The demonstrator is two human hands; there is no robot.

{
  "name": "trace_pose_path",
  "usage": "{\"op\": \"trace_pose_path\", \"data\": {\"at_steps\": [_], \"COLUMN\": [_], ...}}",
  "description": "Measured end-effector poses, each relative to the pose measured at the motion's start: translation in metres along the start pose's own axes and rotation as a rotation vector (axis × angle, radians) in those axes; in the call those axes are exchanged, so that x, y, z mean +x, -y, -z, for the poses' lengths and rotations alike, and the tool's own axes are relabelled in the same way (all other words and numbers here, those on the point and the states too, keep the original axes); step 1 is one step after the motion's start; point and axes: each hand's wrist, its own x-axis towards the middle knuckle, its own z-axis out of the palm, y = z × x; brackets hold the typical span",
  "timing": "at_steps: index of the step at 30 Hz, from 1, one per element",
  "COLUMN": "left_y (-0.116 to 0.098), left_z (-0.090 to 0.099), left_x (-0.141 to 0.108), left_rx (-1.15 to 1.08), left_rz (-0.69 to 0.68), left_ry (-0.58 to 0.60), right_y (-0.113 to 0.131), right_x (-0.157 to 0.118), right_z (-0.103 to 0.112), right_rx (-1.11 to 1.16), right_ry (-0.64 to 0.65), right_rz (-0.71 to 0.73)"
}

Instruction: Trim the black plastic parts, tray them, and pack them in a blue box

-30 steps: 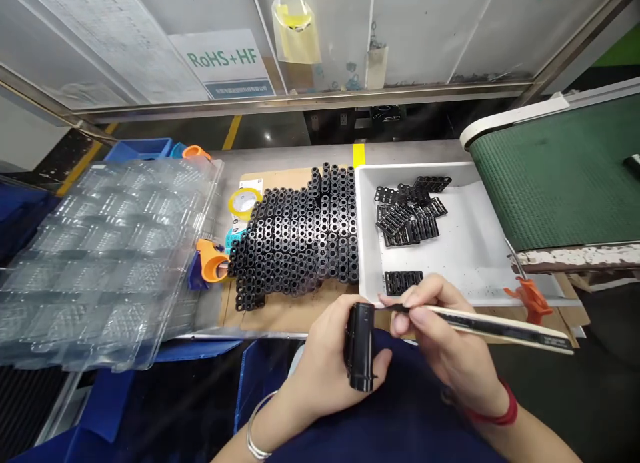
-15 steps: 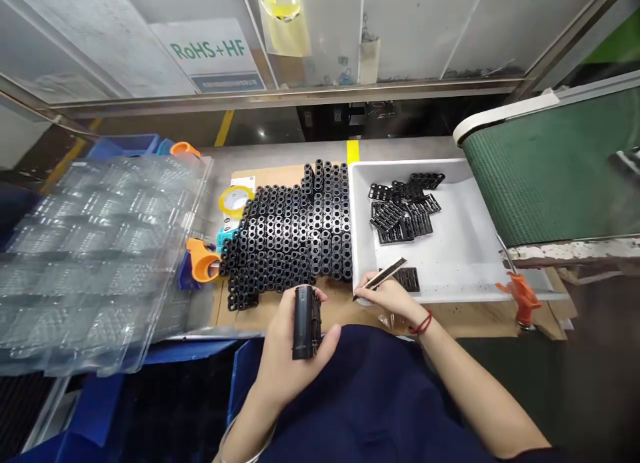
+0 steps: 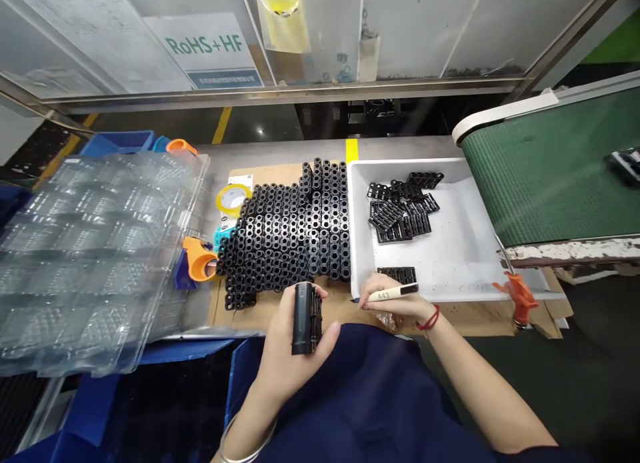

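Black part, cream pen, white tray

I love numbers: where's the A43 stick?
Right of center in the head view, the stick is in the right hand, by the white tray's near left corner.

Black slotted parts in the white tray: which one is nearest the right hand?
The lone slotted part near the front of the white tray, just beyond the right hand; the others lie heaped together farther back.

A tape roll lies beyond the left hand. A green belt sits right of the right hand.
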Motion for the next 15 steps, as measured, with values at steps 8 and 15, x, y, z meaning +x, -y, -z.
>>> {"op": "trace_pose_path", "data": {"at_steps": [8,15], "left_y": [0.003,-0.003], "left_z": [0.000,-0.007], "left_x": [-0.001,-0.002], "left_rx": [-0.003,-0.090], "left_rz": [-0.008,-0.103], "left_ry": [-0.010,0.036], "right_y": [-0.008,0.019], "right_x": [-0.002,-0.016], "right_z": [0.024,0.005], "right_rx": [0.055,0.152], "right_ry": [0.068,-0.393], "right_rz": [-0.043,-0.052]}}
